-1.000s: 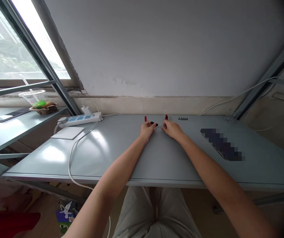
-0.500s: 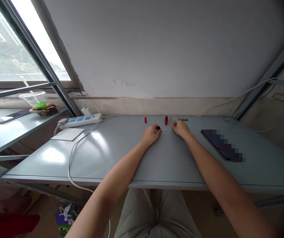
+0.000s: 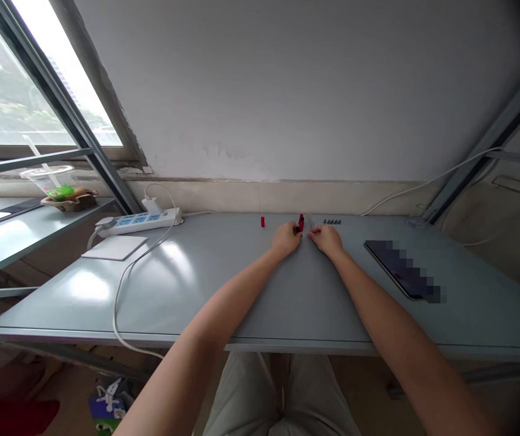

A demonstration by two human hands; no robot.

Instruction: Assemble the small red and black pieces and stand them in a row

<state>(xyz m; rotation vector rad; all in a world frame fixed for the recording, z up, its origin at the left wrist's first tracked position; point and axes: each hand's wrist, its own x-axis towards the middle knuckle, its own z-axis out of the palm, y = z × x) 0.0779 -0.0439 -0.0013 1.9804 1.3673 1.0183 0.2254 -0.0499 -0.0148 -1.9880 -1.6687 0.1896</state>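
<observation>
Left hand (image 3: pixel 286 239): fingers curled, tips at a small upright red piece (image 3: pixel 301 223) (hold unclear, too small to tell). Right hand (image 3: pixel 325 240): loosely half-open, nothing visible in it, just beside a clear plastic piece (image 3: pixel 309 222). Close fingertip work suits parts this small.

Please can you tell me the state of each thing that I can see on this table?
Left hand: on the tabletop, fingertips at the red-and-black piece.
Right hand: on the tabletop, fingers open.
Red-and-black piece: upright.
Small red piece: upright, apart from the hands.
Small dark pieces: standing in a row.
Power strip: lying flat, charger plugged in.
Phone: lying flat, screen dark, partly blurred.
</observation>
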